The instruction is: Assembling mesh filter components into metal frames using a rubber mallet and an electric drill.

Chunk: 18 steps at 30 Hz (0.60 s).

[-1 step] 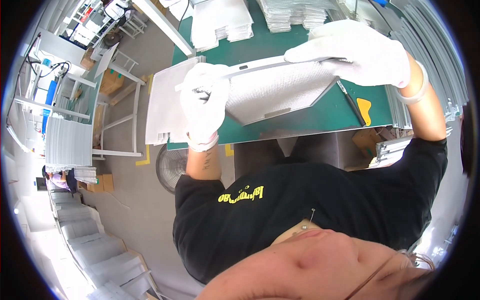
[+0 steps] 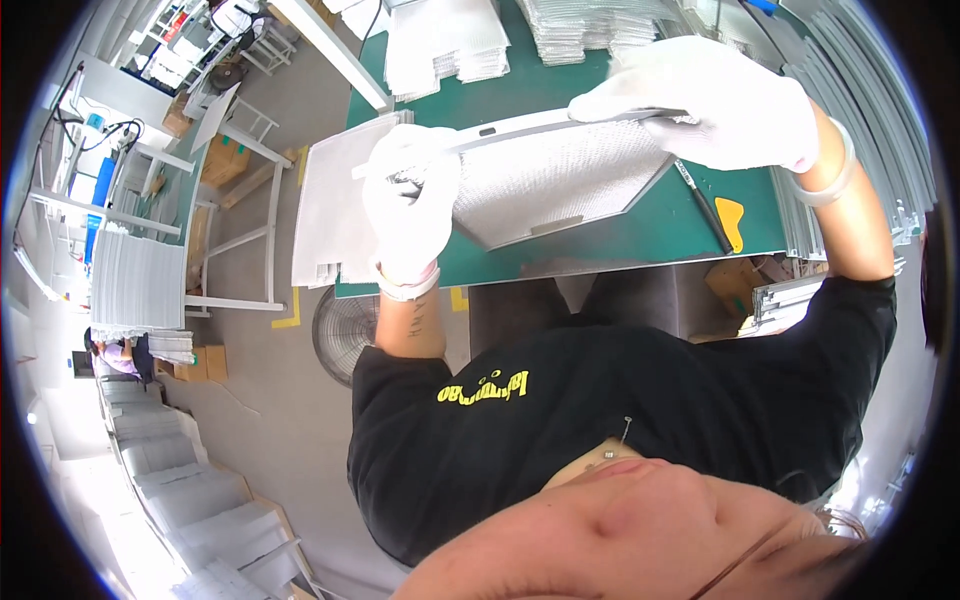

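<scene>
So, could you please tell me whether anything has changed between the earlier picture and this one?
Nothing has visibly changed. The left hand and the right hand, both in white gloves, grip the metal mesh filter panel by its frame as before, over the green table, and the yellow scraper lies where it was.

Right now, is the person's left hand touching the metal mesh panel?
Touching. The head view shows the gloved left hand wrapped over the mesh panel at its left end, fingers overlapping its frame.
</scene>
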Tool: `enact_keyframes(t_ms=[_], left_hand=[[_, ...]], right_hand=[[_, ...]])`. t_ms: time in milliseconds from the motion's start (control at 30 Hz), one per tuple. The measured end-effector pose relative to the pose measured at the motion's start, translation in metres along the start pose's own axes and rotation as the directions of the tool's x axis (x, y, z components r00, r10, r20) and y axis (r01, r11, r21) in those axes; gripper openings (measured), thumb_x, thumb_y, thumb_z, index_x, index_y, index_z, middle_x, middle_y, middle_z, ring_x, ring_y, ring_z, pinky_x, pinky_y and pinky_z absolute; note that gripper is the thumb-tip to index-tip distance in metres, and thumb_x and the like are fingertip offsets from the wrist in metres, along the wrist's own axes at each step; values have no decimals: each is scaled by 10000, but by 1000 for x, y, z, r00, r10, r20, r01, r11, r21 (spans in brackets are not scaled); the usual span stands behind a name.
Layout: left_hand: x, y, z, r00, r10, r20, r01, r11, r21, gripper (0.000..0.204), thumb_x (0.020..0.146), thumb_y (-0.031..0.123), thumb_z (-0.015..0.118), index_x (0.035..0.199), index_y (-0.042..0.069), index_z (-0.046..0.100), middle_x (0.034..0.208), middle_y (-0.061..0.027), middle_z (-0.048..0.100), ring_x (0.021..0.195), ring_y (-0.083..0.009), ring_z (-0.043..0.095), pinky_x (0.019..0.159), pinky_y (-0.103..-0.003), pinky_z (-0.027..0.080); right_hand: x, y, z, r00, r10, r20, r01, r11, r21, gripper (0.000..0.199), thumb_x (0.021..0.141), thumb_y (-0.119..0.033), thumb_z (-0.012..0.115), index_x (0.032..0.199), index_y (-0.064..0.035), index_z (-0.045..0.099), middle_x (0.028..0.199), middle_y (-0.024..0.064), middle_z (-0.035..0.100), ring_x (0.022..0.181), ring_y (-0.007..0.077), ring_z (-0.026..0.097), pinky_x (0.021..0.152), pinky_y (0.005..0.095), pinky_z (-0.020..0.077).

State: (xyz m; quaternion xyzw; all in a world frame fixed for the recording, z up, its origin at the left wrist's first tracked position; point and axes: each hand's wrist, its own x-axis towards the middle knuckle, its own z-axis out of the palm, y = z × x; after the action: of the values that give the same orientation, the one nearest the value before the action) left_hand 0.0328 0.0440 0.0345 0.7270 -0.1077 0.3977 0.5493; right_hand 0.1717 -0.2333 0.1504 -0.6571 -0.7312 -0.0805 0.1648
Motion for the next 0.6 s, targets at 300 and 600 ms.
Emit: enact_keyframes(t_ms=[300, 600], left_hand=[[-5, -12, 30, 882, 94, -461, -150, 985, -86, 668, 740, -64, 780, 1310, 25, 443, 1119, -102, 600, 905, -110, 569, 767, -226, 495], [6, -25, 34, 865, 201, -460, -235, 972, -17, 639, 737, -70, 799, 1281, -37, 466, 1338, -197, 574, 754, -49, 516, 664, -173, 460]], right_hand=[[28, 6, 17, 997, 72, 16, -73, 996, 53, 401, 878, -117, 631, 1273, -54, 665, 1144, 161, 707, 1029, 331, 674, 940, 386, 523], [37, 3, 21, 996, 84, -29, -82, 995, 47, 373, 874, -41, 618, 1242, -40, 678, 1079, 175, 707, 960, 354, 672, 902, 401, 526]])
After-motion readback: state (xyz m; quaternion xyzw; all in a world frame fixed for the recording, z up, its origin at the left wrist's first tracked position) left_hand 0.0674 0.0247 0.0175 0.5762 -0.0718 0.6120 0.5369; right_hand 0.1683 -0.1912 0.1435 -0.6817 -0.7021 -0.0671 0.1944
